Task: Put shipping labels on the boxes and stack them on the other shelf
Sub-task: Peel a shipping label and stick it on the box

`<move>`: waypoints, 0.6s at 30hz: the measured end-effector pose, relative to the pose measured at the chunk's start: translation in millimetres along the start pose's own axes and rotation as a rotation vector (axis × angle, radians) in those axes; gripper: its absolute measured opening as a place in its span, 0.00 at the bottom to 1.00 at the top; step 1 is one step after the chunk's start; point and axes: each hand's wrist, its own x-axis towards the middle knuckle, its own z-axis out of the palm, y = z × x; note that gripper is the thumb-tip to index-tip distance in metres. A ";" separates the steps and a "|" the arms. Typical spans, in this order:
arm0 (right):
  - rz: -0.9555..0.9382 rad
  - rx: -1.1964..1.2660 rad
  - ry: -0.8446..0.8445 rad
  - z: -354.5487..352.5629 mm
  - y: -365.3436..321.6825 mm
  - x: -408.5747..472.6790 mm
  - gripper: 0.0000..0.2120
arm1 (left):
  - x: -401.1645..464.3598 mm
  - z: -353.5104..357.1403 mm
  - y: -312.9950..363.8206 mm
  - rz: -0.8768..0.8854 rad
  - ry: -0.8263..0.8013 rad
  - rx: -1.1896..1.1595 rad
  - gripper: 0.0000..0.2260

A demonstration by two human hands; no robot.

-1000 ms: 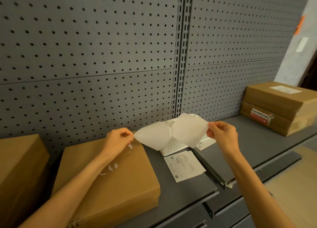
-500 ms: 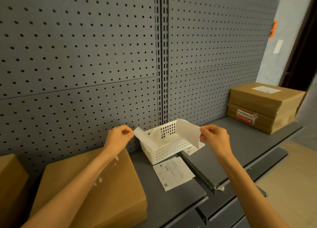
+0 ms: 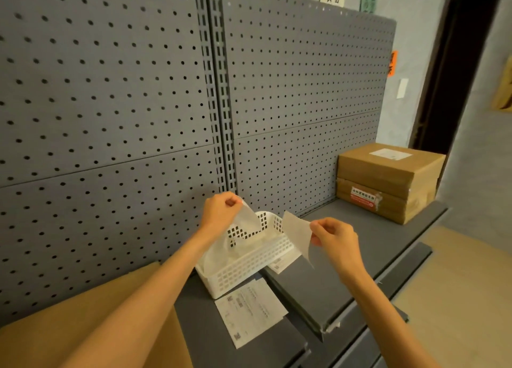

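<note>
Up front, both bare hands are raised over a white perforated plastic basket (image 3: 249, 262) that stands on the grey metal shelf (image 3: 279, 345). The left hand (image 3: 220, 211) pinches the top corner of a thin, translucent white backing sheet (image 3: 248, 219) between thumb and fingers, and the sheet hangs down into the basket. The right hand (image 3: 331, 236) pinches the edge of a separate white paper label (image 3: 296, 233), held just right of the basket, apart from the backing sheet. A printed white shipping label (image 3: 250, 311) lies flat on the shelf in front of the basket, and another slip (image 3: 282, 264) pokes out beside its right end. A flat brown cardboard box (image 3: 91, 320) sits low on the left, partly under the left forearm. Well apart, on the right-hand shelf (image 3: 360, 246), 2 brown cardboard boxes (image 3: 388, 182) are stacked against the grey pegboard wall (image 3: 110, 104); the upper one carries a white label on top.
</note>
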 end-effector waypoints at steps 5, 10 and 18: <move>0.018 0.008 -0.006 -1.5 4.5 6.1 0.08 | -1.2 20.1 -20.1 0.017 -0.182 0.119 0.03; 0.013 0.004 -0.027 0.3 6.9 9.1 0.07 | -1.8 24.3 -26.3 0.030 -0.183 0.363 0.15; -0.030 -0.002 -0.081 15.8 0.1 10.1 0.08 | -20.0 6.9 -31.8 0.017 -0.140 0.478 0.17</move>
